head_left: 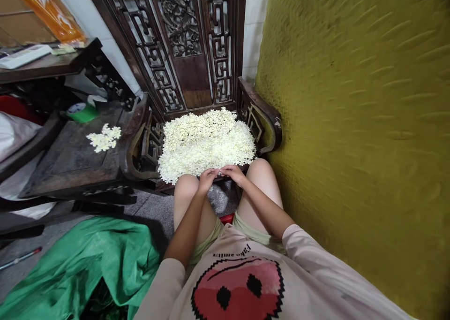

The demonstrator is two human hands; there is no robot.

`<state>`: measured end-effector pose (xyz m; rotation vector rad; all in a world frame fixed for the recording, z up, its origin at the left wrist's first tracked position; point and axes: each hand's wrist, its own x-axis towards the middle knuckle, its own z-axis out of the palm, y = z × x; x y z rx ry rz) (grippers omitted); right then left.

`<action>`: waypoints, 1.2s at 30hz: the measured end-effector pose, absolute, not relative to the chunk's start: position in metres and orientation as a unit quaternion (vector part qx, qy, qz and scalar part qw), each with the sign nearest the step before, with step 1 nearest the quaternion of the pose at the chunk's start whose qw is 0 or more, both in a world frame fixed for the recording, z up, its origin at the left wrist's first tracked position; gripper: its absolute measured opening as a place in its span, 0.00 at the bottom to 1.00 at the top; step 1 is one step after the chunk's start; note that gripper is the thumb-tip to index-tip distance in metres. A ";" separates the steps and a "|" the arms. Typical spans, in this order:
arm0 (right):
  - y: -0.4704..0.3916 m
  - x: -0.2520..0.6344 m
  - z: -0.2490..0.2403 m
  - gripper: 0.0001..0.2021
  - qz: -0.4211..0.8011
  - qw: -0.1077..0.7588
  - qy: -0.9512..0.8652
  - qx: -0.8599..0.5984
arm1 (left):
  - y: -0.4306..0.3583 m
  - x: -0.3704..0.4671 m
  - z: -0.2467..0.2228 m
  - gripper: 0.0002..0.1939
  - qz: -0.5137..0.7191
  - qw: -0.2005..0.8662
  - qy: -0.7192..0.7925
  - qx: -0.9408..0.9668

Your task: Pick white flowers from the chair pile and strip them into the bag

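A thick layer of small white flowers (pixel 207 141) covers the seat of a dark carved wooden chair (pixel 194 78). At the front edge of that seat, between the knees, my left hand (pixel 208 178) and my right hand (pixel 232 172) meet at the fingertips. Both are closed in a pinch. Something tiny and pale shows where the fingertips come together, too small to make out. A small separate cluster of white flowers (pixel 104 138) lies on the dark wooden seat at the left.
A roll of green tape (pixel 82 112) sits behind the small cluster. Green cloth (pixel 105 249) with dark leaves inside lies at the lower left. A yellow textured panel (pixel 355 123) rises close along the right. The chair's curved armrests (pixel 272 123) flank the flowers.
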<state>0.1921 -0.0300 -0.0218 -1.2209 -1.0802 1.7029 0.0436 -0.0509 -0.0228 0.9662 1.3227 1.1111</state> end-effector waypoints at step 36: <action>-0.030 0.188 -0.042 0.16 0.637 0.407 -0.463 -0.462 | -0.061 0.040 -0.044 0.19 0.488 0.539 0.563 0.392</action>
